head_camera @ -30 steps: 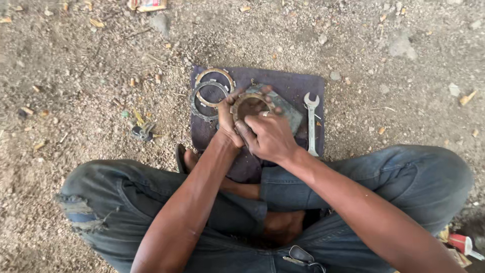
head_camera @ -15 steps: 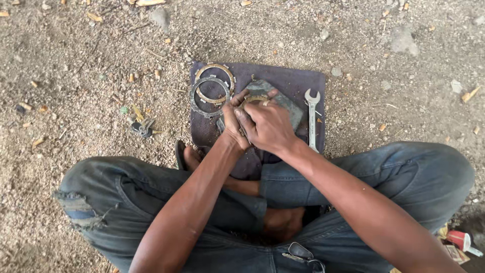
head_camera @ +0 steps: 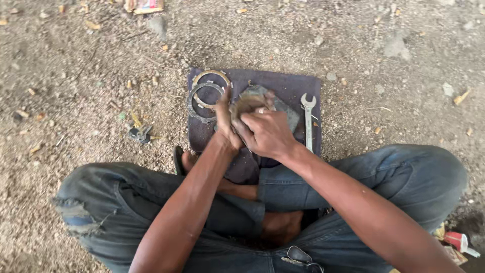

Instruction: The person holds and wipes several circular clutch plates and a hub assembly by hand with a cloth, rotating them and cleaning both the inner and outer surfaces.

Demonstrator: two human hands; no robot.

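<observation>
Carefully now: with the left hand (head_camera: 224,119) and right hand (head_camera: 265,132) both clasped tight around the grimy round metal part (head_camera: 247,101) held just above the purple cloth (head_camera: 288,86), grip evenly, steadying it against slipping.

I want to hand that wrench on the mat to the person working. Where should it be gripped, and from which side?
Grip the wrench by its straight shank, about midway, coming from above on its right side. It lies flat on the purple mat near the right edge with its open jaw pointing away, and the right hand crowds its left.
</observation>
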